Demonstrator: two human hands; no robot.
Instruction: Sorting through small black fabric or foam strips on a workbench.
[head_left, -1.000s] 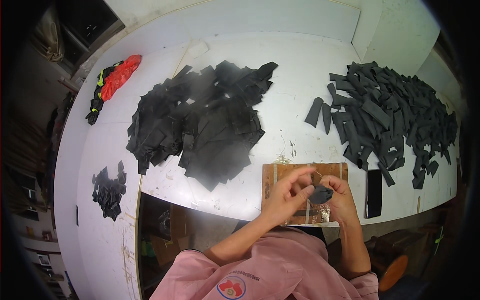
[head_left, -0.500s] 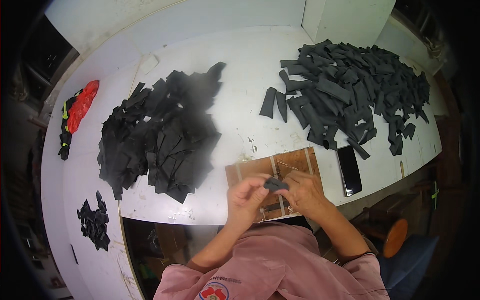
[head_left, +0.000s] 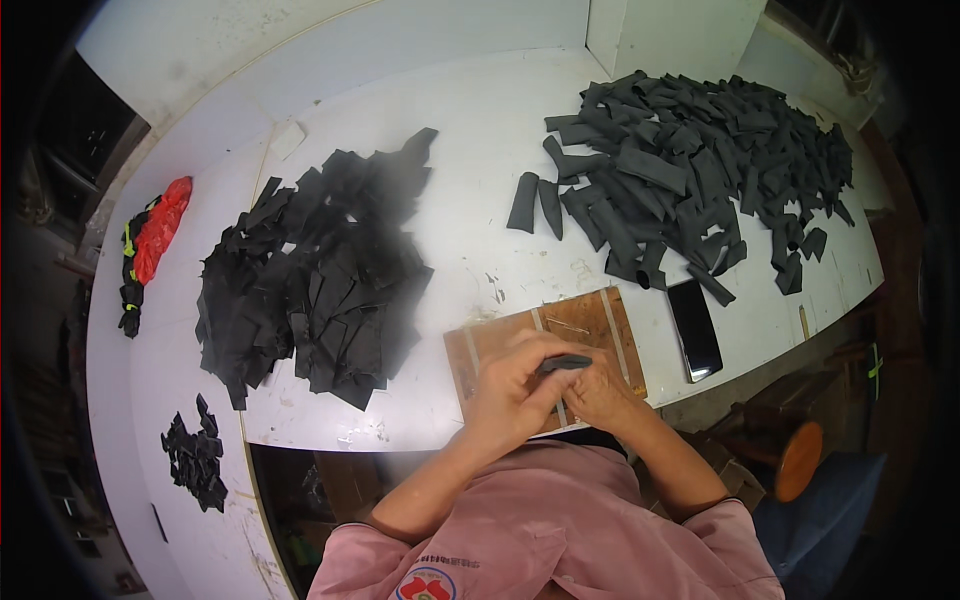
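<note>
My left hand pinches a small dark grey fabric piece between thumb and fingers, above a wooden board with pale strips across it. On the other side of the piece, my right hand is closed against it, its fingertips partly hidden behind the piece and the left fingers. To the left spreads a large heap of flat black fabric pieces. At the far right lies a pile of dark grey tube-shaped fabric pieces, a few of them apart at its left edge.
A black phone lies right of the board. On the left stand a small black scrap pile and a red plastic bag beside a black bundle with yellow-green bands. A round wooden stool is below the table's right edge.
My left hand has moved right and closer to the right hand, its fingers now reaching over the fabric piece. The piece has turned and now shows as a thin, flat edge.
</note>
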